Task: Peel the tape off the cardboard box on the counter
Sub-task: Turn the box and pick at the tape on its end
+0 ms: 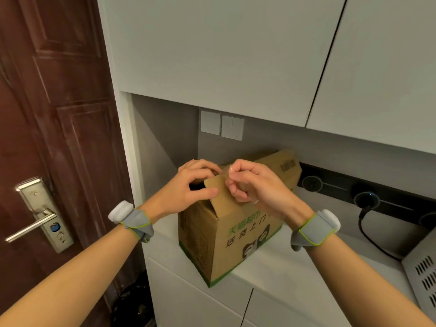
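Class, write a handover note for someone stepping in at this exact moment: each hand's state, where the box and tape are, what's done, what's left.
Left hand grips the raised flap of the cardboard box, thumb on its face.
Right hand pinches a bit of clear tape at the flap's top edge.
The box stands on the white counter, near its front edge.
Done: flap lifted, a tape end freed.
Left: pull the tape off; how much is stuck is hard to see.
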The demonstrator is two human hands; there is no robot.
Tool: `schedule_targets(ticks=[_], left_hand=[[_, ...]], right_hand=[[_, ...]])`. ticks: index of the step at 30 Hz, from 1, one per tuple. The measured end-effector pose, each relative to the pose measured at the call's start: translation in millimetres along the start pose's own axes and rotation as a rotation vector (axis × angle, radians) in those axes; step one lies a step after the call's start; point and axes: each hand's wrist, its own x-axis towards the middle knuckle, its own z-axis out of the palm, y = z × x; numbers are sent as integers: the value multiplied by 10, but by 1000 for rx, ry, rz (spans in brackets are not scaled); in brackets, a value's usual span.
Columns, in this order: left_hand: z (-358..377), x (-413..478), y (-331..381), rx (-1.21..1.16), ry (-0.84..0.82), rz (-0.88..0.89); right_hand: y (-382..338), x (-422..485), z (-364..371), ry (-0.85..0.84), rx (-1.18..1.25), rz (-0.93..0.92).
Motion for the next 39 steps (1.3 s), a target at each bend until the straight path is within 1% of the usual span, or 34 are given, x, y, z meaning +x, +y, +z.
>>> schedule_targets(ticks=[3, 6, 9, 14, 16, 20, 25, 28, 30, 33, 36, 39], left_hand=[[-99, 38, -49, -145, -7, -78], [-159, 108, -154, -231, 30, -148], [-200, 188, -209, -203, 78, -153], [-279, 401, -344, -153, 93, -155], [-301, 429, -429, -166, 106, -172], [-227, 399, -521, -280, 107, -204], [-11, 448, -451, -329, 153, -231], [46, 481, -414, -339, 171, -234], [56, 492, -425, -340, 190, -242], [29, 505, -473, -354, 251, -273], [-59, 509, -532, -378, 324, -318], [-142, 546, -602, -354, 364, -355]], right_hand=[[28, 6, -42, 37, 71, -17], [81, 9, -148, 131, 136, -40], [148, -22, -249, 218, 251, -48], [165, -95, -364, 359, 466, -104], [154, -113, -392, 367, 500, -128], [159, -121, -408, 371, 525, -143], [178, -84, -427, 438, 600, -145], [207, -38, -443, 528, 572, -120], [229, -17, -449, 617, 543, -103], [218, -35, -466, 729, 450, -105], [162, -103, -503, 780, 322, -128], [131, -168, -573, 787, 160, -152]])
